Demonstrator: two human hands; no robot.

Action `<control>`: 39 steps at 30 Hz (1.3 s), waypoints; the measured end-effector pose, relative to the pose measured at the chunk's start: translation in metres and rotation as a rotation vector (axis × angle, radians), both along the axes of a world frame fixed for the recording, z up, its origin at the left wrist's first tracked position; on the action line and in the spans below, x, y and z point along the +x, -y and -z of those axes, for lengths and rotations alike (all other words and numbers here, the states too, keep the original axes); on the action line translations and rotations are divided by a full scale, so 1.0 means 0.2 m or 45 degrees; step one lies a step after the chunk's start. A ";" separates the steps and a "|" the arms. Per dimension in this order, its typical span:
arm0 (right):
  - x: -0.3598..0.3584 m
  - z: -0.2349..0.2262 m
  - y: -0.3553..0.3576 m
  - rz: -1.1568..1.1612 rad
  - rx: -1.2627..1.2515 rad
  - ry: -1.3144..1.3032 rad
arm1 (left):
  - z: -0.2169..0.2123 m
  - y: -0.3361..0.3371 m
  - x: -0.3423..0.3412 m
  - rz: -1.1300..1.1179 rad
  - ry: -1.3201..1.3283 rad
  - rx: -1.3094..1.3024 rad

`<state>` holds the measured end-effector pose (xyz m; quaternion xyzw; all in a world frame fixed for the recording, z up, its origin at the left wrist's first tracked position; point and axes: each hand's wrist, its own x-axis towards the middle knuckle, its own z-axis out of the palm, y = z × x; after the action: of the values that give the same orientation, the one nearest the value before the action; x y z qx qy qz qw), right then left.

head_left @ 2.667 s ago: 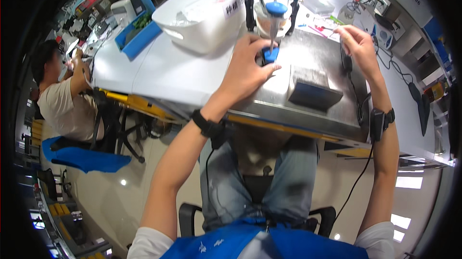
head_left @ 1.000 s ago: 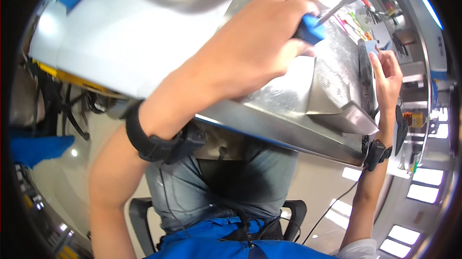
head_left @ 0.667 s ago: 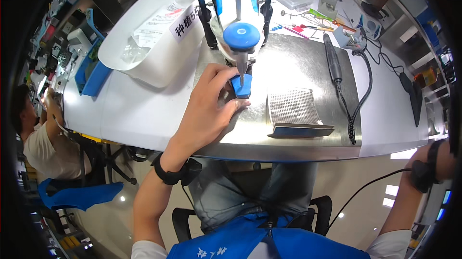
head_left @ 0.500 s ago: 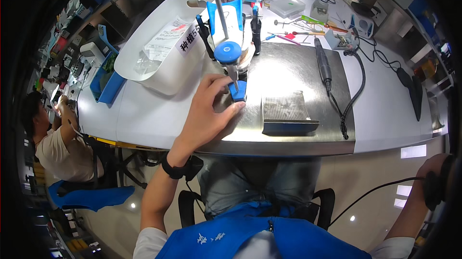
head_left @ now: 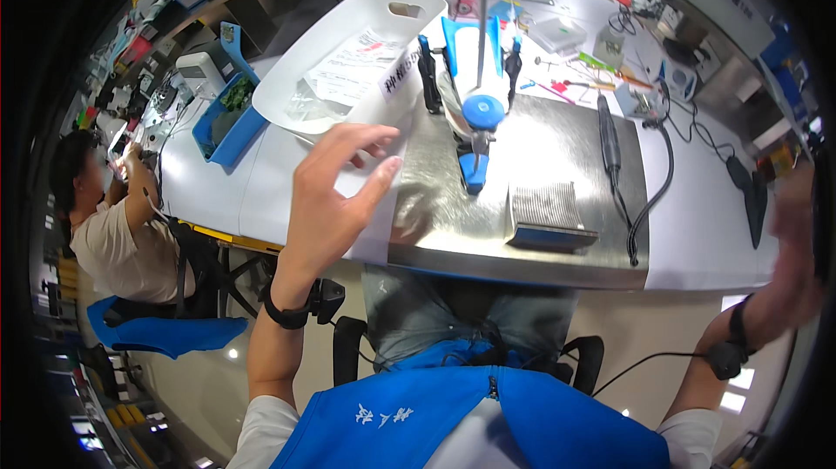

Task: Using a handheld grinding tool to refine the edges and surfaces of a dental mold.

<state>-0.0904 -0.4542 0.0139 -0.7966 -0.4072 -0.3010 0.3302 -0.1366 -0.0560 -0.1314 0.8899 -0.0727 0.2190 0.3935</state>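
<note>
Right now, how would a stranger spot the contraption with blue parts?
Find the steel plate on the white table. Towards its far edge, right of the white tub, stands the contraption. Unlike its neighbours, it has a round blue knob and a tall metal rod.

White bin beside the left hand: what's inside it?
Inside the white bin are printed white papers and, toward its near end, crumpled clear plastic. Whatever lies beneath the papers is covered, so I can't tell what is there.
</note>
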 end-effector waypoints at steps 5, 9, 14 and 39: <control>0.61 0.46 -0.31 -0.192 -0.528 -0.570 | 0.00 -0.19 0.13 -0.322 0.353 0.744; 0.90 0.61 -0.31 -0.192 -0.496 -0.795 | 0.15 -0.27 0.09 -0.491 0.076 0.760; 1.21 0.75 -0.45 -0.375 -0.453 -0.742 | 0.12 -0.18 0.05 -0.611 -0.019 0.806; 1.76 1.24 -1.39 -0.606 -0.230 -0.717 | 0.11 0.23 0.01 -0.220 -0.543 -0.220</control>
<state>0.2611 -0.1754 -0.2339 -0.7572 -0.4990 0.0519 0.4182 -0.1342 -0.1017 -0.1528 0.8819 0.1073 0.0645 0.4545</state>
